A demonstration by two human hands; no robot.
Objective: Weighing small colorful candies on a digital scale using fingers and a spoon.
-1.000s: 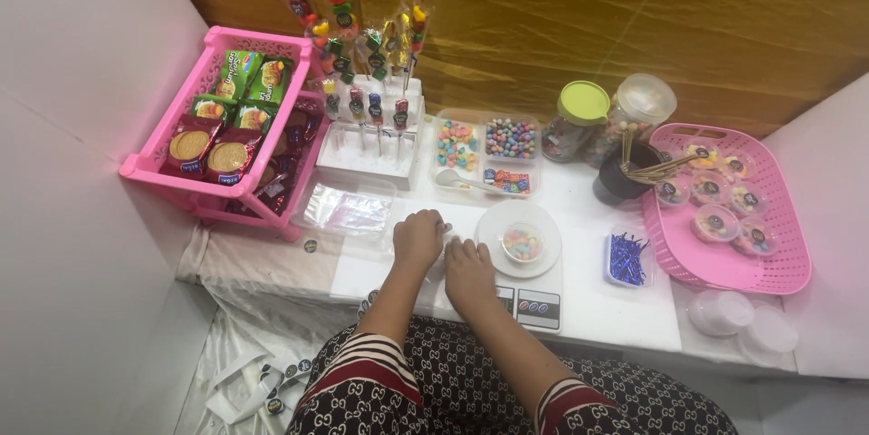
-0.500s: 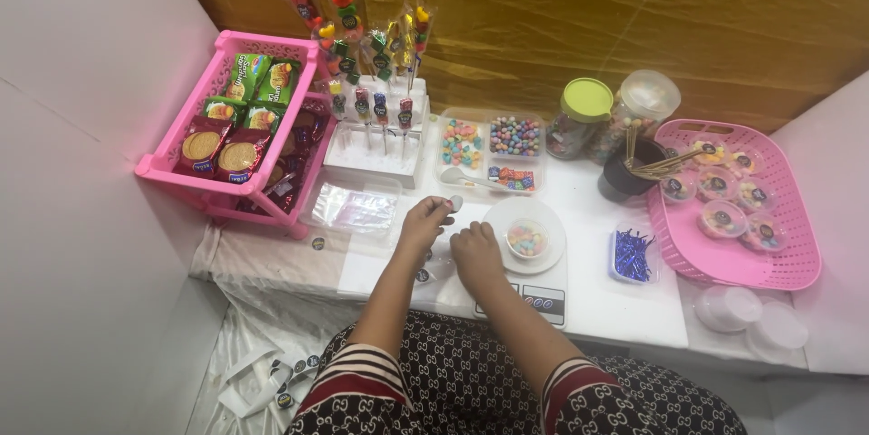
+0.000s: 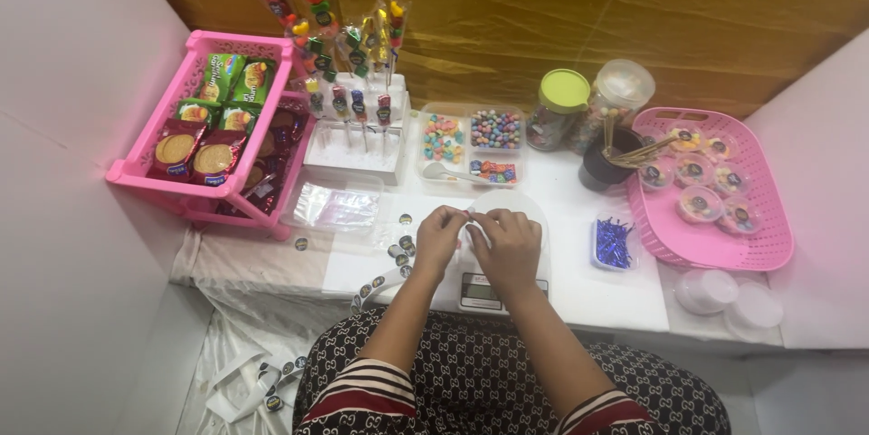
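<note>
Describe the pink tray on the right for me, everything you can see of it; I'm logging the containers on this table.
The pink tray is a shallow, roughly rectangular basket of what looks like plastic, with rounded corners and perforated walls. It lies flat at the right end of the white table, its far corner beside the dark cup of sticks. Inside sit several small clear lidded cups of colourful sweets, gathered toward the far side; the near part is bare. Neither hand touches it.

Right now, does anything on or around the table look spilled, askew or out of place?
Yes. Round stickers lie scattered loose on the table beside the left hand, and a sticker strip trails off the front edge. More strips lie crumpled on the floor. The right hand covers the scale.
</note>
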